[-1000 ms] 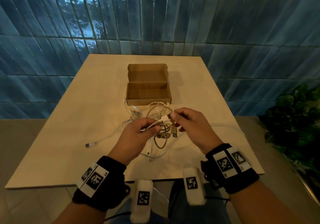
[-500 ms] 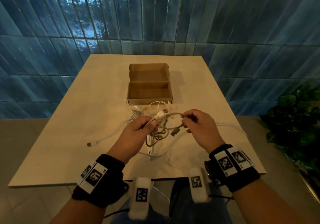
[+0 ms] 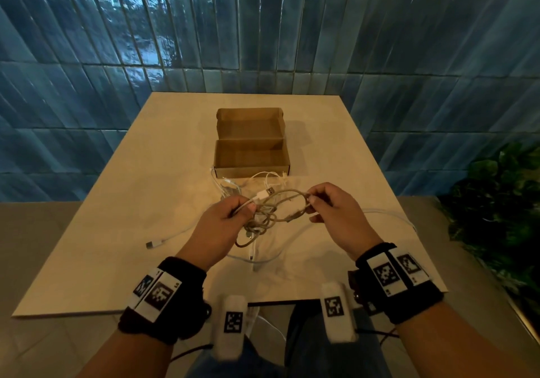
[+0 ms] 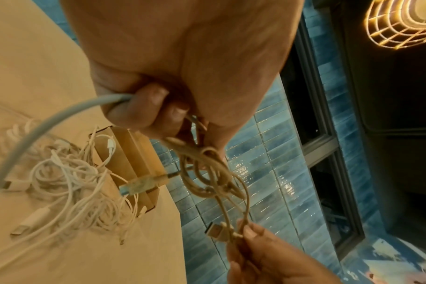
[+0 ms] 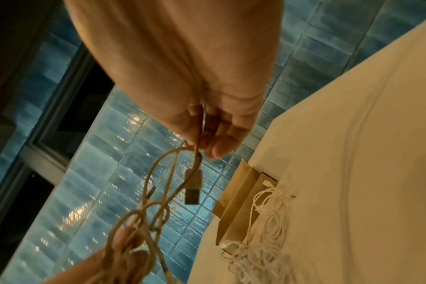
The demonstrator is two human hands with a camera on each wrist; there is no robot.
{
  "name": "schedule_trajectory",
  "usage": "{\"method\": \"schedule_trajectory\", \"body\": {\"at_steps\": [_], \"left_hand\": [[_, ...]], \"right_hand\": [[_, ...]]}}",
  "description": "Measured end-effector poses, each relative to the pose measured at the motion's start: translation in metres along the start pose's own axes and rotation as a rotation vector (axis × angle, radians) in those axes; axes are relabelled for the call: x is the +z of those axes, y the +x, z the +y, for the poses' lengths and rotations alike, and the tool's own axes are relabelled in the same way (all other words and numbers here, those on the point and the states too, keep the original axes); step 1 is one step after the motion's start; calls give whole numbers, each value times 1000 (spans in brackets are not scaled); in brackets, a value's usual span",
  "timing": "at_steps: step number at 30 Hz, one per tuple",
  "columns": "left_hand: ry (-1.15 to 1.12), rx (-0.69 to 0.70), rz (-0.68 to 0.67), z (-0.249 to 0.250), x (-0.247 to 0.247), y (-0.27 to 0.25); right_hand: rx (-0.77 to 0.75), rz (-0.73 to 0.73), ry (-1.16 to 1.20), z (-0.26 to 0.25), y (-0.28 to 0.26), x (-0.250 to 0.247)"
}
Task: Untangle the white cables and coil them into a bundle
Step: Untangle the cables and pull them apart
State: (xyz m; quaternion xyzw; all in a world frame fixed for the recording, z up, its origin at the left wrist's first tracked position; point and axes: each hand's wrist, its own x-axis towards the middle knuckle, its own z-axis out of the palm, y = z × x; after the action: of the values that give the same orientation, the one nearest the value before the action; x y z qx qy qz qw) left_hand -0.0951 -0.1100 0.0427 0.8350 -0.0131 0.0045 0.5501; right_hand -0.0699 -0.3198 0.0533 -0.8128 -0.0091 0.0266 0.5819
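Observation:
A knot of pale braided cable (image 3: 267, 217) hangs in the air between both hands above the table (image 3: 117, 231). My left hand (image 3: 222, 225) grips the tangle (image 4: 207, 173) together with a thicker white cable (image 4: 37, 123) that trails down to the table. My right hand (image 3: 330, 211) pinches a loop of the braided cable (image 5: 168, 169) near its USB plug (image 5: 193, 187). A white USB plug (image 3: 264, 194) sticks up between the hands. More white cables (image 3: 257, 180) lie in a loose heap (image 4: 73, 182) in front of the box.
An open cardboard box (image 3: 251, 144) stands at the table's middle, behind the heap. A white cable end (image 3: 155, 243) lies left of my left hand, and another strand (image 3: 388, 212) runs right. A plant (image 3: 502, 202) stands to the right of the table.
My hands have drawn apart, the right moving rightward, and the braided cable now stretches in a wider loop between them. The white USB plug has come free of the right hand's fingers.

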Motion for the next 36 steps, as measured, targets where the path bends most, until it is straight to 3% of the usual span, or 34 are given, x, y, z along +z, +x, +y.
{"method": "schedule_trajectory", "body": {"at_steps": [3, 7, 9, 12, 15, 20, 26, 28, 31, 33, 35, 36], "left_hand": [[137, 40, -6, -2, -1, 2], [245, 59, -32, 1, 2, 1], [273, 53, -50, 3, 6, -2], [320, 54, -30, 1, 7, -2], [308, 42, -13, 1, -1, 2], [120, 9, -111, 3, -14, 3], [-6, 18, -156, 16, -5, -4], [-43, 19, -145, 17, 1, -6], [-47, 17, -86, 14, 4, -7], [-28, 22, -35, 9, 2, -6], [18, 46, -5, 4, 1, -3], [46, 52, -6, 2, 2, -2]], "right_hand": [[-24, 14, -39, 0, 1, 2], [128, -57, 236, -4, 2, 8], [111, -43, 313, -6, 4, 10], [21, 18, 85, -6, 7, 6], [-42, -14, -23, -4, 8, -1], [-108, -123, -268, 2, 12, -12], [-86, -220, -97, 2, 11, -4], [-111, -197, -168, 5, 11, 2], [-223, -51, -318, 7, 5, 6], [-220, 30, -160, 1, -2, 4], [-147, -70, 24, -9, -8, 4], [-137, -148, -1, -15, -11, 6]]}}
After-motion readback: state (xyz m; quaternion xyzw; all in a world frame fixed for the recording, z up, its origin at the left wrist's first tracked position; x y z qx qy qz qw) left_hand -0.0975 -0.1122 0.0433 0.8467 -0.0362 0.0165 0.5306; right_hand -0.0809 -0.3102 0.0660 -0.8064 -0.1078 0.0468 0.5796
